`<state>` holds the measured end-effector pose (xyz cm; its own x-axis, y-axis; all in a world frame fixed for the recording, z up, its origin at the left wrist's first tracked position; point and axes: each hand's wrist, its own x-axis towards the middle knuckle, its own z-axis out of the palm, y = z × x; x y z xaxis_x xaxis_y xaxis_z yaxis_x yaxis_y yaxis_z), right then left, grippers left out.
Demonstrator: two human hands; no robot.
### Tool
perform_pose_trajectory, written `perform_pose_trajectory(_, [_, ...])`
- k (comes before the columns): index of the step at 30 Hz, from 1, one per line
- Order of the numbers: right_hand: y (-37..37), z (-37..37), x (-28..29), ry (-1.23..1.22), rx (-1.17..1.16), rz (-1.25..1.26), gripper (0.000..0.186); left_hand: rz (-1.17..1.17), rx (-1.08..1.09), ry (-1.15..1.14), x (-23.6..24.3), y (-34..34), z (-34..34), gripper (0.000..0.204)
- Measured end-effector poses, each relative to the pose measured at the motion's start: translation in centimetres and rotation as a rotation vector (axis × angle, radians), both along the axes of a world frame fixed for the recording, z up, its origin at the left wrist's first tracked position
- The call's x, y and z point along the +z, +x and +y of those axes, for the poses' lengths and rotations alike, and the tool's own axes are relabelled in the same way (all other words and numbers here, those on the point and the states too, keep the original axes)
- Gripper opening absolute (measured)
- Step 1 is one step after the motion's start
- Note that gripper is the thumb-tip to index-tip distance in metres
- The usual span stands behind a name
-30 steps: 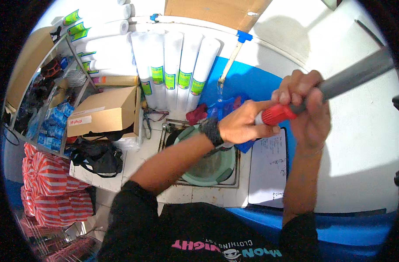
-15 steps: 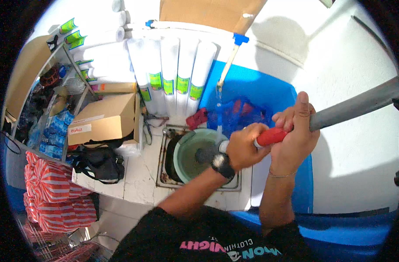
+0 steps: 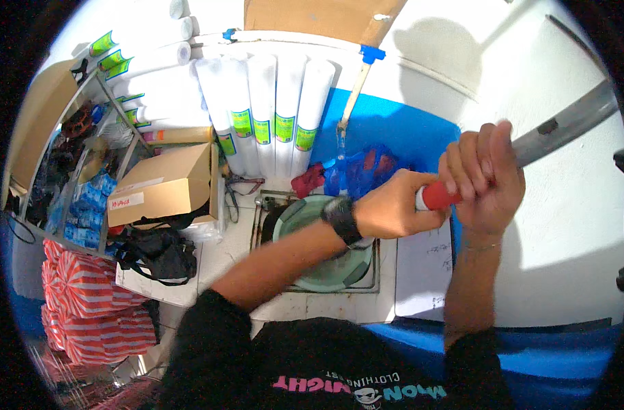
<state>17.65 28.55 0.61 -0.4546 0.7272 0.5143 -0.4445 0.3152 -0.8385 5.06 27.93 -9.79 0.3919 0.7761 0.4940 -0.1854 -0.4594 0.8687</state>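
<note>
My left hand (image 3: 387, 208), with a black watch at the wrist, is closed on the white lower part of a long pole below its red section (image 3: 436, 195). Just to its right, my right hand (image 3: 486, 178) has its fingers wrapped round the pole near the red section. The grey tube (image 3: 568, 123) slants up to the upper right. A pale green basin (image 3: 332, 273) sits in a metal sink (image 3: 372, 280) beneath my left arm, which hides part of it. The pole's lower end is hidden.
White rolls (image 3: 260, 109), a cardboard box (image 3: 158, 184), black bag (image 3: 155, 256) and shelf rack (image 3: 100, 102) stand left. Red-striped bundles (image 3: 86, 287) lie below. A white pipe (image 3: 356, 89) descends above a blue bag (image 3: 359, 171). A whiteboard (image 3: 424, 273) lies right of the sink, beside the wall (image 3: 558, 239).
Since half a second ago both hands have risen, the right also moving rightward, and the pole's grey end has lifted. My right thumb and fingers have shifted on the pole.
</note>
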Motion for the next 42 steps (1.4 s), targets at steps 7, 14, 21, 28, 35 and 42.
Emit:
perform_pose_trajectory(7, [-2.5,-2.7,-4.7,-0.033,-0.479,0.023,0.036,-0.115,0.375,0.287,-4.8,1.0,-0.8,0.029])
perform_pose_trajectory(14, [-1.1,2.0,2.2,0.197,0.831,-0.049,0.029,-0.036,-0.594,-0.155,1.9,-2.1,0.9,0.019])
perform_pose_trajectory(21, [-0.1,1.7,1.5,-0.018,0.519,-0.066,0.026,0.037,-0.448,-0.211,2.4,-1.9,0.8,0.018])
perform_pose_trajectory(28, [-2.9,-1.5,-3.9,-0.103,-0.287,0.164,0.028,0.027,0.537,0.293,-3.6,0.8,-0.7,0.029])
perform_pose_trajectory(35, [-1.6,-2.2,-2.6,0.039,-0.018,0.03,0.027,-0.003,0.173,0.166,-1.5,-1.3,-1.5,0.029])
perform_pose_trajectory(42, [-2.7,1.4,4.0,0.189,1.075,-0.071,0.04,0.064,-0.651,-0.097,5.4,-2.6,-0.3,0.018])
